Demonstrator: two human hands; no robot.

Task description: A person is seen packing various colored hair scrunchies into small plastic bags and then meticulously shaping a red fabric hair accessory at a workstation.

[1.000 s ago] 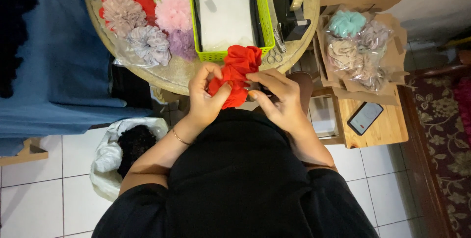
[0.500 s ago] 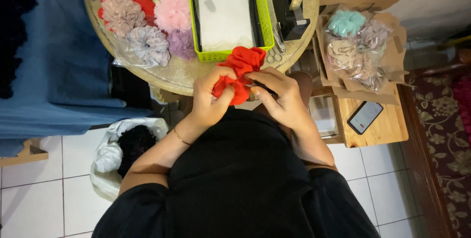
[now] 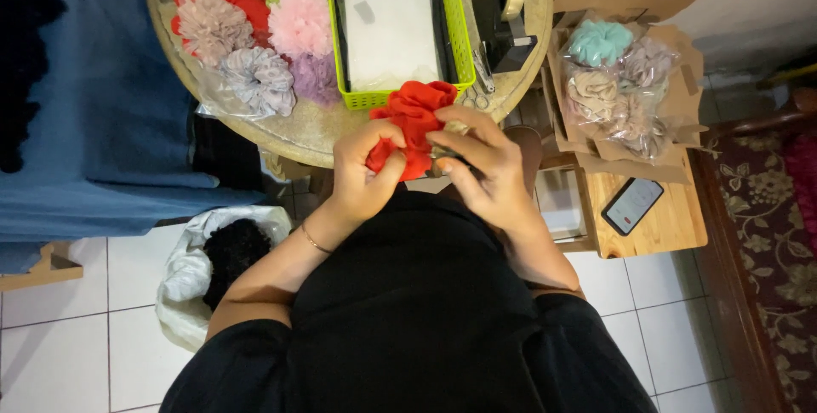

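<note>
Pinching a bunched red scrunchie (image 3: 410, 128) between them, the left hand (image 3: 364, 173) and the right hand (image 3: 479, 160) meet just above the person's black-clad lap, at the near edge of a round table (image 3: 315, 132). The left hand's fingers curl shut around the lower folds of the red fabric, thumb pressed on top; the right hand grips the fabric's right side with its fingertips, the other fingers bent loosely. The scrunchie's upper part lies against the front wall of a lime-green basket (image 3: 459, 39) that holds a clear bag of white material (image 3: 390, 34). Left of the basket, farther back on the table, sits a cluster of finished scrunchies (image 3: 255, 39) in red, beige, pink, grey, purple and green. A tape dispenser (image 3: 504, 17) stands right of the basket. Beyond, on a wooden side table, a cardboard box (image 3: 625, 81) holds bagged scrunchies, with a phone (image 3: 631, 205) just in front. A white bag (image 3: 191, 273) with something black inside it sits on the tiled floor at the left.
</note>
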